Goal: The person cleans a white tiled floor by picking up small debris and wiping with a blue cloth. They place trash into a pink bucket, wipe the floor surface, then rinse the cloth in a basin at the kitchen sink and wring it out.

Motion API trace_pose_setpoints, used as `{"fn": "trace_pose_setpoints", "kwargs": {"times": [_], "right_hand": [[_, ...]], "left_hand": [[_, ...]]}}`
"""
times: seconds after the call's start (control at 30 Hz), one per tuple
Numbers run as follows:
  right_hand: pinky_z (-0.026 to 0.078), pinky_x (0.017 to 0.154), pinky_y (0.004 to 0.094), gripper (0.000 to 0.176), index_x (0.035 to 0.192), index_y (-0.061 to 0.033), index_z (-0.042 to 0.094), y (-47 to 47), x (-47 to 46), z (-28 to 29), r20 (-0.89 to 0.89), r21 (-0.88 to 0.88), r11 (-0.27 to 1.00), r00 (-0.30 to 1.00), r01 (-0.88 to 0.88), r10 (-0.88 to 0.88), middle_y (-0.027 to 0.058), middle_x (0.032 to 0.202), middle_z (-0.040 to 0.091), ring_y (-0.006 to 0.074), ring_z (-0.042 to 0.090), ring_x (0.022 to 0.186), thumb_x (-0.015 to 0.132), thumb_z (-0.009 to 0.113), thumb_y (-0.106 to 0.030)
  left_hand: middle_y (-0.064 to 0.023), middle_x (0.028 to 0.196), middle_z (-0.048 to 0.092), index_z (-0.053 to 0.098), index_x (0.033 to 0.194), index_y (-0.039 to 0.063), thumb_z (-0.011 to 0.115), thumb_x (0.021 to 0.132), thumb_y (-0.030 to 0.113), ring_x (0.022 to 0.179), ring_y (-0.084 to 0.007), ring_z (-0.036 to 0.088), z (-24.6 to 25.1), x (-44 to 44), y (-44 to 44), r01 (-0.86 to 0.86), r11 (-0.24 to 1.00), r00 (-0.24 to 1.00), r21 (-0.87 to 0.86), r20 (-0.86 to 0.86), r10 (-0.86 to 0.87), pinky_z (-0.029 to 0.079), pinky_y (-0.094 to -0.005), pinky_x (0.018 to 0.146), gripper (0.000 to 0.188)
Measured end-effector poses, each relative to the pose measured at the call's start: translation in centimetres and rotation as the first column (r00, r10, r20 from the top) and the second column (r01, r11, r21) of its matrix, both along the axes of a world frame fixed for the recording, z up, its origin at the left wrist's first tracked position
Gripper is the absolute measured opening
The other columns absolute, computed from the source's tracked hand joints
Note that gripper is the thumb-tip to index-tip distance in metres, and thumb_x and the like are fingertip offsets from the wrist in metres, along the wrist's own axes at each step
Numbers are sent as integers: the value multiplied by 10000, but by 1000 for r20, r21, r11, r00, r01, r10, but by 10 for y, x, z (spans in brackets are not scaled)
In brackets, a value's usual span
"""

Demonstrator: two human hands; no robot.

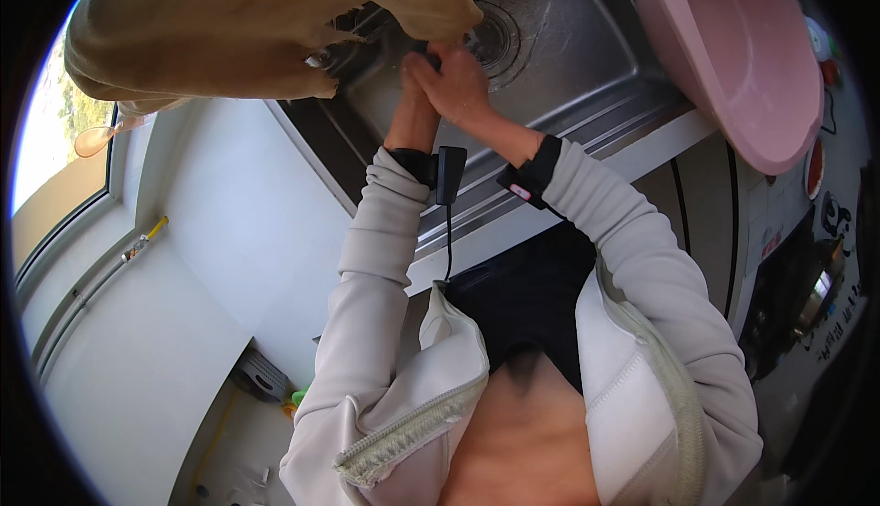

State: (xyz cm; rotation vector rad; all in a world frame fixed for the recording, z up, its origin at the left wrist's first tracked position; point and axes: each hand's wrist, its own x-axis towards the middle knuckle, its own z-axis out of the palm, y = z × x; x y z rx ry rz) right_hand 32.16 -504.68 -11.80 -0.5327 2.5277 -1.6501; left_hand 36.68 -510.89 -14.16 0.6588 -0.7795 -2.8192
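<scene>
Over the steel sink (577, 45), my left hand (414, 80) and my right hand (462, 83) are pressed together. The right hand's fingers fold across the left hand near its thumb. A small dark patch shows between them; whether it is a held thing cannot be made out. Just beyond my hands lies the round drain (496, 35), with wet marks around it. A brown cloth (227, 25) with ragged edges hangs in front, covering the sink's far left part and ending close above my fingers.
A pink plastic basin (763, 80) stands tilted at the sink's right. Black straps with small devices (450, 176) circle both wrists, a cable running from the left one. A window is at the left, with a translucent orange spoon-like thing (94, 140) before it. A pan (818, 293) sits far right.
</scene>
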Motion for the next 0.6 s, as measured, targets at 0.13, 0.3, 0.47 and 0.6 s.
{"fn": "trace_pose_setpoints", "kwargs": {"times": [0.13,0.3,0.47,0.6], "right_hand": [[493,729,460,349,921,-38,666,9,-42,0,157,242,970,987,-10,-29,218,866,640,422,622,828,799,620,-362],[507,713,462,286,895,-72,662,3,-10,13,-50,125,990,997,60,-54,194,914,614,410,619,832,782,626,-332],[490,793,437,394,894,-38,655,-1,-15,-3,194,162,984,976,69,-101,190,918,648,398,614,926,821,595,-421],[466,786,353,478,948,-25,664,9,-66,-41,454,67,997,891,-26,-7,140,882,655,274,629,887,833,613,-487]], "left_hand": [[-97,1269,512,426,1318,59,370,985,203,1124,-257,522,-1,1,32,-107,968,993,229,79,91,435,-408,956,367],[-61,1263,514,436,1291,82,387,980,169,1160,-224,486,-31,-5,-14,55,994,973,93,-227,-33,376,-401,1011,326],[-61,1309,494,440,1284,87,393,974,166,1189,-235,474,-39,4,-13,79,974,976,211,-214,-33,370,-416,1025,323],[-47,1304,504,465,1287,90,489,950,264,1191,-236,461,-8,8,12,-48,983,998,176,48,40,305,-398,1064,380]]}}
